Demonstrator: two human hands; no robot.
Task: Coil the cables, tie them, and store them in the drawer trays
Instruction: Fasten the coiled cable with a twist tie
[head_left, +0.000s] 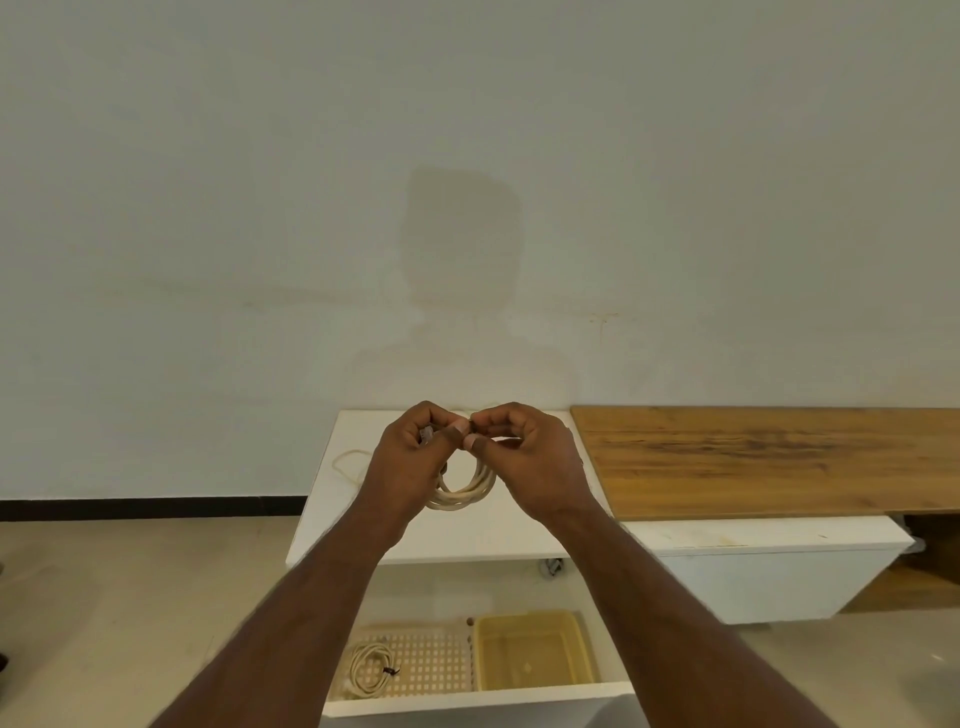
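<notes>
Above the white cabinet top (467, 535) I hold a cream cable coil (462, 493) between both hands. My left hand (410, 462) grips the coil's left side, with a plug end showing in its fingers. My right hand (530, 462) pinches the coil's top right. The thumbs nearly touch. Below, the open drawer (467, 699) holds a perforated white tray (431, 660) with a tied cream coil (370, 665) in it, and beside that a yellow tray (535, 649). A loose cream cable (348, 462) lies on the cabinet top at the left.
A wooden board (769, 457) lies on a low white cabinet (769, 566) to the right. A plain wall stands behind. Beige floor (130, 597) spreads to the left, with a black skirting strip along the wall.
</notes>
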